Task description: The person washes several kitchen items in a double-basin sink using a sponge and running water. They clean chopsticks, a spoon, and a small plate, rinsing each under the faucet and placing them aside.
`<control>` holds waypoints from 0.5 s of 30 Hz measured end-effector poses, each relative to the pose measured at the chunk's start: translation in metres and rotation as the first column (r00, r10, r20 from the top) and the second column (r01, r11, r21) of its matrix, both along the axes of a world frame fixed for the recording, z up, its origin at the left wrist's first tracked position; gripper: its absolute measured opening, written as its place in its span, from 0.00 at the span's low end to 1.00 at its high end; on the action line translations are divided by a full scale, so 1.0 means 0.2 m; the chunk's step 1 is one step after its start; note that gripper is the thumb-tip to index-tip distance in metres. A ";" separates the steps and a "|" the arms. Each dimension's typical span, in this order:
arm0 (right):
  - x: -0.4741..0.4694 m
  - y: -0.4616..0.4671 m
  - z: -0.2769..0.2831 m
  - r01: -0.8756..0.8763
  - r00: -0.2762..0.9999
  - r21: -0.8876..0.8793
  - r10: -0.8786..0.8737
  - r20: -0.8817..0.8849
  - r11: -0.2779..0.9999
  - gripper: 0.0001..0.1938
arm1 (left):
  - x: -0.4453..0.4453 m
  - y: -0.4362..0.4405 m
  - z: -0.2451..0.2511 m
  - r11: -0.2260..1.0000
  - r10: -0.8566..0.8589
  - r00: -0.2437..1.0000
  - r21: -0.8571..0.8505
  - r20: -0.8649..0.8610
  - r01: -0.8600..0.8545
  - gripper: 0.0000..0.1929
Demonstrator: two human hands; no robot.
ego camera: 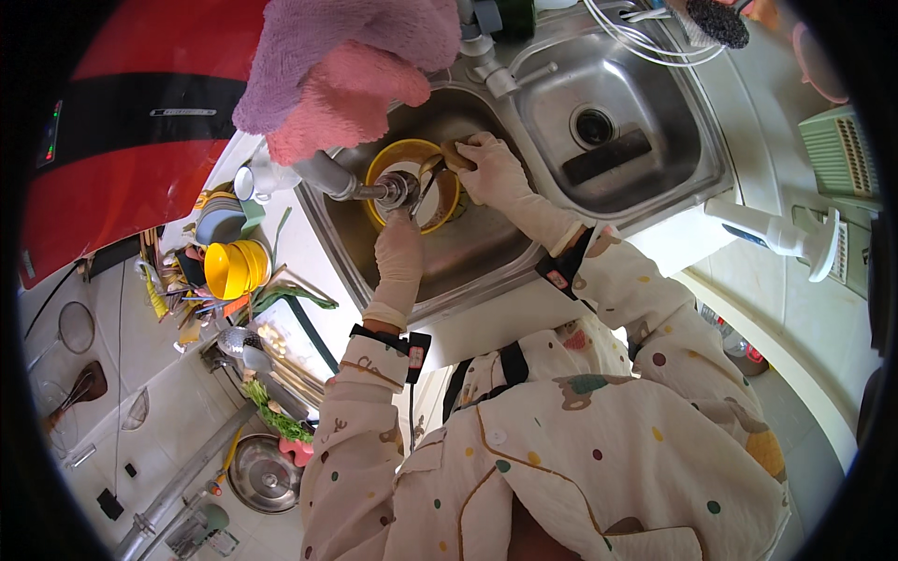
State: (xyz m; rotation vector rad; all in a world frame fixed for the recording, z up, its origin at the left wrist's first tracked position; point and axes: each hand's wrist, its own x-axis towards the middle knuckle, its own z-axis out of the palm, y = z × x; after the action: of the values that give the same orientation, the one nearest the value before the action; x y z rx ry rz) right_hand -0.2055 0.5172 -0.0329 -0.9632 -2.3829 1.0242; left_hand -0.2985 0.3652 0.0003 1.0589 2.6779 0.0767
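Note:
A yellow bowl [374, 158] sits in the left basin of a steel sink [484, 256], under the end of a metal faucet [330, 175]. My left hand [400, 249], in a pale glove, is at the bowl's near side, just below the faucet head; its fingertips are partly hidden, so its grip is unclear. Gloved too, my right hand [494, 172] holds a brownish sponge or pad [456, 154] at the bowl's right rim. Dark-handled utensils, perhaps spoons [429, 168], lean inside the bowl over something white.
Purple and pink towels [337, 84] hang over the left basin's far side. A dark bar-shaped object [607, 156] lies in the right basin [561, 91]. Stacked yellow bowls [228, 270], green leaves [291, 294] and utensils crowd the left counter. A white spray bottle [758, 228] lies at right.

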 end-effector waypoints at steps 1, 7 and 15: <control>0.00 -0.01 0.01 0.010 1.000 0.016 -0.010 -0.019 1.000 0.15 | 0.01 0.00 0.01 0.998 0.057 0.997 -0.001 0.057 -0.057 0.11; -0.03 -0.01 0.07 -0.062 0.995 0.031 0.059 0.082 0.998 0.19 | 0.04 0.02 0.02 0.989 0.141 0.969 0.003 0.204 -0.145 0.14; -0.01 -0.14 0.15 -0.230 0.973 0.114 0.227 0.040 0.967 0.14 | 0.01 0.07 0.02 0.996 0.083 0.975 -0.036 0.204 -0.077 0.13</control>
State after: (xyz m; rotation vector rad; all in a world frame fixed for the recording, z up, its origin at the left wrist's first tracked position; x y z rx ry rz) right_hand -0.2082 0.4886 -0.0024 -0.6760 -2.5894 0.9395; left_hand -0.2968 0.3787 0.0041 0.8822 2.5262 0.1545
